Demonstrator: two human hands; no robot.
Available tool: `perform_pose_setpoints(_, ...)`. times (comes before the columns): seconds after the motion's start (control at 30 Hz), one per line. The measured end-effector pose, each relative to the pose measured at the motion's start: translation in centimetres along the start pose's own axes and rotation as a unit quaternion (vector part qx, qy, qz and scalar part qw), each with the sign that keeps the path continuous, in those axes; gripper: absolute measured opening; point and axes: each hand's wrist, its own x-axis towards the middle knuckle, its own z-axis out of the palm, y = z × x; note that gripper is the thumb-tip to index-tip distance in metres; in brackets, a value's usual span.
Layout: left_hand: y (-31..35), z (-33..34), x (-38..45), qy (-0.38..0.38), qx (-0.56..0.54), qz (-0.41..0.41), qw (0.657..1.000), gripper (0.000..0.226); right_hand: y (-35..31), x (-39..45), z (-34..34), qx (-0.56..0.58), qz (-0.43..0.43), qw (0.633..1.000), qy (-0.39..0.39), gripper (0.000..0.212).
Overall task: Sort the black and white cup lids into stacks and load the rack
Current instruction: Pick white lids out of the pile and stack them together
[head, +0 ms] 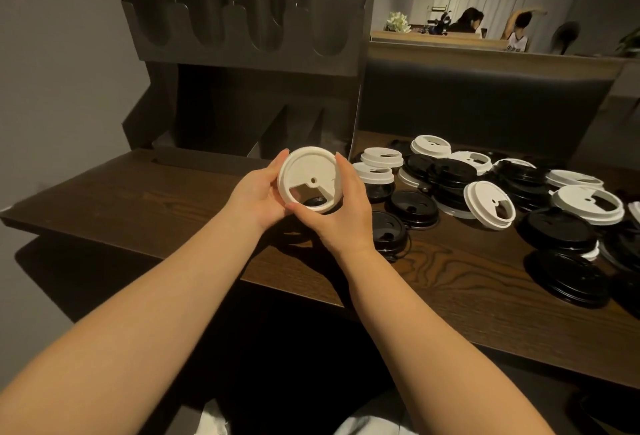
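Centre of frame: we hold one white lid [309,181] up off the table [138,199], tilted toward the camera, its open wedge at the lower edge. Left hand [258,192] grips its left rim, fingers curled behind and thumb over the top edge. Right hand [346,199] grips the right rim, fingers together along the edge, thumb across the bottom. Both pinch the rim only.

The rest of the lids sit right of centre to the right edge: a mixed pile [502,192] of black and white, overlapping, a few white ones part-stacked near the middle. Two loose black lids [412,208] lie just right of our right hand. The rack [249,29] stands in the upper left, dark, slots look unloaded; whether anything is inside them we cannot tell.

Risks, our guess: the rim grip is light, so a squeeze could flex the lid and pop it out onto the table or floor edge. The black lids are hard to read against the dark wood, easy to miss one or mis-sort. Reaching into the pile could slide lids off the right side.
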Motion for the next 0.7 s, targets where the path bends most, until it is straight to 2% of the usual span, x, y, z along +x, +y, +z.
perform_pose_setpoints(0.1, -0.4, 0.2, 0.2, 0.007, -0.034, -0.010, 0.999, 0.022, 0.0, 0.1, 0.0, 0.033, 0.025, 0.999, 0.027, 0.086)
perform_pose_setpoints(0.2, -0.4, 0.1, 0.5, -0.020, 0.011, 0.011, 1.000, 0.031, -0.1, 0.3, -0.1, 0.046, 0.035, 0.998, 0.016, 0.083)
perform_pose_setpoints(0.3, -0.3, 0.2, 0.9, -0.047, 0.137, 0.049, 0.988, 0.053, -0.1, 0.4, -0.2, 0.040, 0.046, 0.998, 0.010, 0.085)
perform_pose_setpoints(0.37, -0.4, 0.1, 0.9, -0.041, 0.238, 0.098, 0.965, 0.043, -0.1, 0.3, -0.3, 0.024, 0.044, 0.999, 0.007, 0.088)
perform_pose_setpoints(0.43, -0.5, -0.5, 1.3, -0.035, 0.346, 0.155, 0.925, 0.042, -0.2, 0.4, -0.4, 0.008, 0.040, 0.999, -0.003, 0.089)
perform_pose_setpoints(0.5, -0.2, -1.5, 1.9, -0.037, 0.391, 0.158, 0.906, 0.040, -0.2, 0.4, -0.5, 0.001, 0.048, 0.998, -0.034, 0.091)
perform_pose_setpoints(0.53, 0.0, -2.0, 2.1, -0.036, 0.394, 0.144, 0.907, 0.038, -0.2, 0.4, -0.4, 0.001, 0.050, 0.997, -0.051, 0.092)
perform_pose_setpoints(0.63, 0.8, -3.2, 2.6, 0.031, 0.367, 0.101, 0.924, 0.039, -0.2, 0.1, -0.3, -0.009, 0.024, 0.994, -0.104, 0.089)
perform_pose_setpoints(0.7, 1.4, -3.8, 2.9, 0.110, 0.419, 0.135, 0.891, 0.042, -0.5, 0.0, -0.2, -0.023, 0.025, 0.988, -0.150, 0.081)
